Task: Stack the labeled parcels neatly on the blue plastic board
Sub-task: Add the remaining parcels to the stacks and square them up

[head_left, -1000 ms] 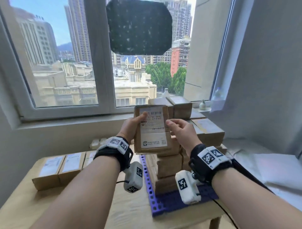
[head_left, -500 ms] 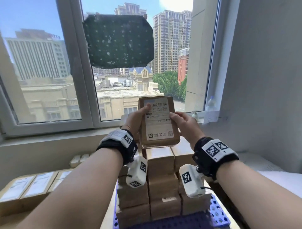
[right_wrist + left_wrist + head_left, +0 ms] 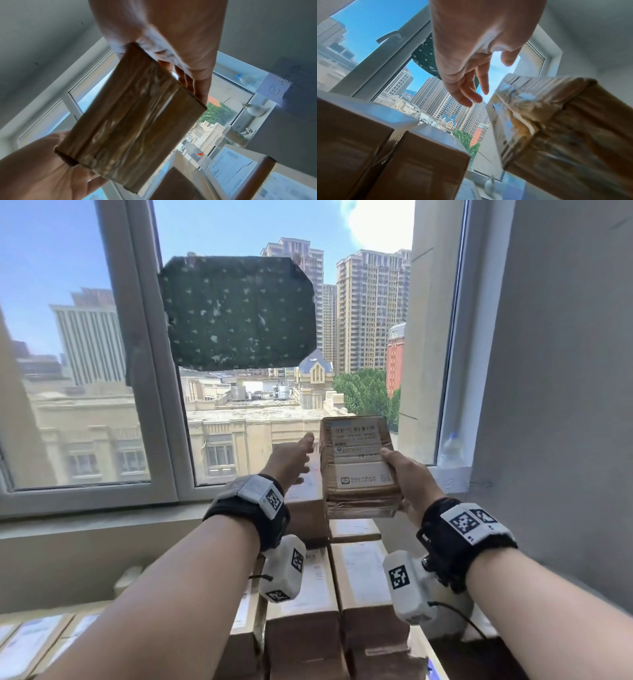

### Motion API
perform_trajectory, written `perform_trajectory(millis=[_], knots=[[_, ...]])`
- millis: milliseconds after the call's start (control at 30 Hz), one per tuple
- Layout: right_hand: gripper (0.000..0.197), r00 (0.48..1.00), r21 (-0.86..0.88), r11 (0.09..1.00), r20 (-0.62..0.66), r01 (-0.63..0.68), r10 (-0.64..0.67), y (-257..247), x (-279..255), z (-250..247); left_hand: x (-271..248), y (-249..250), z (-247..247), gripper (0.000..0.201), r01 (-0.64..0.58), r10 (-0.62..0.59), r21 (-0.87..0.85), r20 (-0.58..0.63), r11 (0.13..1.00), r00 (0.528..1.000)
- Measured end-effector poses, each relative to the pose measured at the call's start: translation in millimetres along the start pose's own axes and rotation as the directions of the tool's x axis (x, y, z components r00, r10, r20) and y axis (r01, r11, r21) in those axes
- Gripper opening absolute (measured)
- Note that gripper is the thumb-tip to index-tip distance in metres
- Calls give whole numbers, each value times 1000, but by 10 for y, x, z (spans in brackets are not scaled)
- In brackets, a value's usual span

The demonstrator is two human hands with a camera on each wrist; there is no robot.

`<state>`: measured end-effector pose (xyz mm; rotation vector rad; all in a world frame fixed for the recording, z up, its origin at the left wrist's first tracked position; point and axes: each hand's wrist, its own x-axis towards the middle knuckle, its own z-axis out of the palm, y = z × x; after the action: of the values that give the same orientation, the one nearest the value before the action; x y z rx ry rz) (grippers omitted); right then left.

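A brown parcel (image 3: pixel 358 467) with a white label hangs upright above the stack, and my right hand (image 3: pixel 394 474) grips its right edge, thumb on the label. Seen from the right wrist, its taped underside (image 3: pixel 133 121) shows with my fingers (image 3: pixel 188 81) behind it. My left hand (image 3: pixel 301 446) is open just left of the parcel, fingers (image 3: pixel 471 88) spread and apart from it (image 3: pixel 556 121). Below stands the stack of labeled parcels (image 3: pixel 308 594), several layers high, its top boxes (image 3: pixel 368 148) close under my left wrist. The stack hides the blue board.
More labeled parcels (image 3: pixel 34 642) lie on the table at lower left. The window sill (image 3: pixel 85 505) and window run behind the stack, and a grey wall (image 3: pixel 548 405) stands close on the right. A small white vase (image 3: pixel 255 109) sits on the sill.
My left hand has let go of the parcel and opened. The right hand alone now holds it, shifted to the right above the stack. My view has risen.
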<state>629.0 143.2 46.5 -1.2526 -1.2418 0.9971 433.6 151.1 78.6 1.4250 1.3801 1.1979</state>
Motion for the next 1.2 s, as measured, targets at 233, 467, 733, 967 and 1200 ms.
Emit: perform_trajectory(millis=[233, 467, 733, 967, 1200], knots=[[27, 980, -72, 981, -96, -182, 175, 286, 744, 7, 672, -301, 102, 36, -170, 128, 514, 116, 841, 985], [55, 921, -17, 923, -75, -385, 383, 747, 1374, 40, 1084, -437, 287, 43, -230, 109, 649, 222, 725, 969], [73, 891, -102, 885, -23, -453, 453, 1100, 1747, 143, 1325, -633, 319, 27, -236, -3, 741, 305, 628, 952], [50, 893, -180, 875, -67, -449, 445, 1074, 1617, 207, 1398, -758, 324, 54, -218, -16, 793, 275, 569, 961], [46, 900, -274, 861, -44, -427, 433, 1139, 1700, 222, 1400, -854, 390, 43, -232, 38, 837, 246, 496, 969]])
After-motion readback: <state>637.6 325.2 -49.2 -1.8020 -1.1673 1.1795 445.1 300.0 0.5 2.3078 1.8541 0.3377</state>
